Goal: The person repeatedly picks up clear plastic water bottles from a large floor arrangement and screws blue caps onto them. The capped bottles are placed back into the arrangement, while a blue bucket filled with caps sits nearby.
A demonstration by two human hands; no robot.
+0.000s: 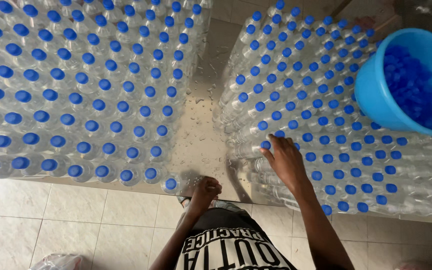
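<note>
I'm looking straight down on a wet steel table (201,145) packed with clear capped bottles, a big block on the left (76,90) and another block on the right (306,100), with a bare wet lane between them. My right hand (286,162) is out over the near left corner of the right block, fingertips pinched together on a blue cap (266,145) of the bottle there, so that grip reads as closed on the cap. My left hand (205,190) is curled at the near table edge, just beside a lone bottle (171,184) at the corner of the left block; I can't tell whether it grips anything or only rests there. A blue tub of loose caps (406,85) sits on top of the right block, far right. The risks as I judge them: the wet surface lets a nudged bottle slide off the near edge, and the tub, perched on bottle tops, could tip if that block gets jostled.
</note>
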